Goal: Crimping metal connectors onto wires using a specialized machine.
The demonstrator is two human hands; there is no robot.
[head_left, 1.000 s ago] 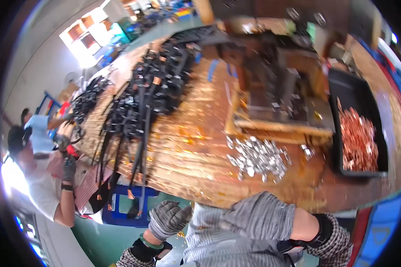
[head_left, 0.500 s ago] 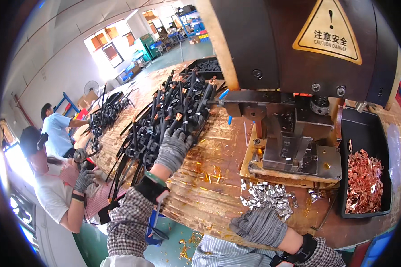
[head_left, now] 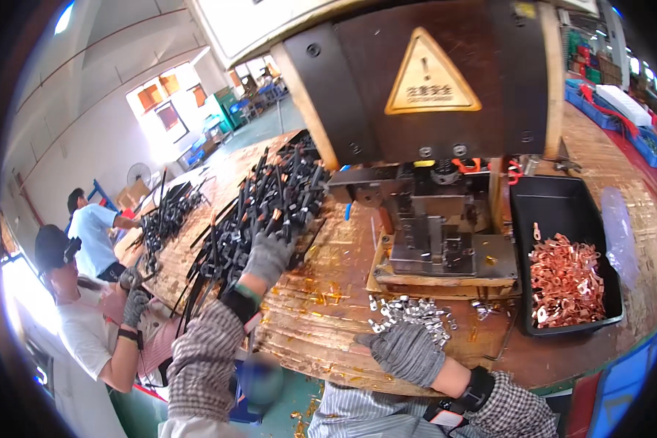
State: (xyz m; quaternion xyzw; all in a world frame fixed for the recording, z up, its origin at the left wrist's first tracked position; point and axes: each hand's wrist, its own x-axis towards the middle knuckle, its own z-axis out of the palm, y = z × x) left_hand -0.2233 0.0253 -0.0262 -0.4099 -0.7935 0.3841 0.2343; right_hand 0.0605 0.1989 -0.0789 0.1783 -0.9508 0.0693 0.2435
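My left hand [head_left: 269, 257], in a grey glove, reaches into a heap of black cables [head_left: 230, 212] with bare copper ends. Its fingers curl round a black cable in the heap, their tips partly hidden. My right hand [head_left: 409, 354], also gloved in grey, rests palm down at the table's near edge, fingers stretched to the left and no object visible in them. Just beyond it lies a small pile of silver metal terminals [head_left: 415, 312]. Behind that pile stands a press machine [head_left: 445, 248] with a dark metal die and a yellow warning triangle [head_left: 432, 77].
A black tray [head_left: 558, 201] of copper lugs [head_left: 568, 281] sits right of the press, with a clear plastic bag [head_left: 619, 241] alongside. Yellow scraps [head_left: 328, 296] litter the wooden table [head_left: 306, 328]. Two people work at the left, near another cable heap [head_left: 169, 212].
The view has swung right, so the press and tray appear further left. My right hand's fingers have stretched out leftward beside the terminals. My left hand stays at the cable heap, its fingers drawn closer together.
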